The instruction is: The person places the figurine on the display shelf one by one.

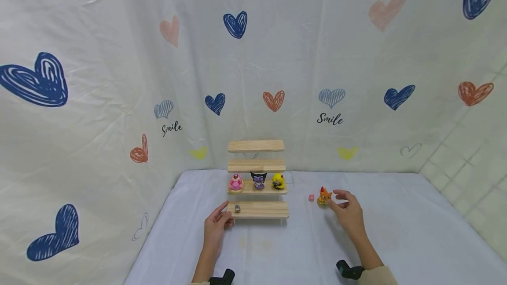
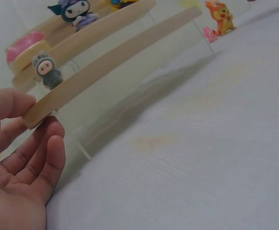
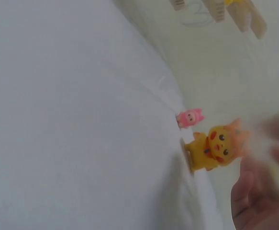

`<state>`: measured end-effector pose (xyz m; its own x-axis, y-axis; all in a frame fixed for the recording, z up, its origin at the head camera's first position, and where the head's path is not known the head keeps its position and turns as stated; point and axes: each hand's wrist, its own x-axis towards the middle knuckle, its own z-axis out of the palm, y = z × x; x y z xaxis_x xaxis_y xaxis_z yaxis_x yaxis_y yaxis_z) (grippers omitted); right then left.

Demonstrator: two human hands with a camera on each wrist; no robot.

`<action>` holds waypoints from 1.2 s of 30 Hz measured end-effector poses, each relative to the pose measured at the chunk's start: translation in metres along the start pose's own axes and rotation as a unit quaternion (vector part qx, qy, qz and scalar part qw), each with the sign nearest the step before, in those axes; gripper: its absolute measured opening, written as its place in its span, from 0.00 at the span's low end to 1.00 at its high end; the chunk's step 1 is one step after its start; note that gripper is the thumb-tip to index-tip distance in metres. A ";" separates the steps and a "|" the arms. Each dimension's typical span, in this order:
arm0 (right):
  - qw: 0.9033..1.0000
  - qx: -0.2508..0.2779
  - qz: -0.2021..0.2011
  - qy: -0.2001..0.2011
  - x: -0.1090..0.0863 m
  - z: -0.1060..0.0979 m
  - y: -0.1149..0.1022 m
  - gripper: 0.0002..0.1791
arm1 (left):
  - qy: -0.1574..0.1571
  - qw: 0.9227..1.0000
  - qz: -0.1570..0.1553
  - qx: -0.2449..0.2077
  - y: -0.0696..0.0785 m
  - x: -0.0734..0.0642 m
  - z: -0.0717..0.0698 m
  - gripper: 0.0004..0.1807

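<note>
A tiered wooden display rack [image 1: 261, 208] stands on the table. My left hand [image 1: 215, 228] grips the left end of its lowest shelf, with fingers above and below the board in the left wrist view. Beside those fingers, a small grey figurine [image 2: 48, 74] stands on that shelf. To the rack's right, a yellow figurine with an orange hood [image 1: 324, 199] stands on the cloth. My right hand [image 1: 350, 214] is right beside it, thumb and fingers spread apart; motion blurs them in the right wrist view, so contact is unclear. A tiny pink figurine [image 1: 311, 197] stands left of the yellow one.
On the second shelf up are a pink figurine [image 1: 236, 182], a purple-and-black figurine [image 1: 259, 180] and a yellow figurine [image 1: 278, 182]. A white cloth [image 1: 309, 245] covers the table. Behind hangs a white curtain [image 1: 293, 65] printed with hearts.
</note>
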<state>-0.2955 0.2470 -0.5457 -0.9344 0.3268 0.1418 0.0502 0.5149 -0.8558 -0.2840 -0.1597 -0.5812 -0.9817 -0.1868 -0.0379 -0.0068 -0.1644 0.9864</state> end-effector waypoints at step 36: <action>0.994 -0.004 0.019 -0.111 0.026 0.007 0.021 0.31 | -0.003 1.000 0.007 0.009 -0.005 0.003 -0.002 0.25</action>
<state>-0.3216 0.2609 -0.5633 -0.9865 0.1635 -0.0046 0.0888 0.5120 -0.8544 -0.2866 -0.1611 -0.5864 -0.9827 -0.1835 -0.0240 0.0027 -0.1442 0.9896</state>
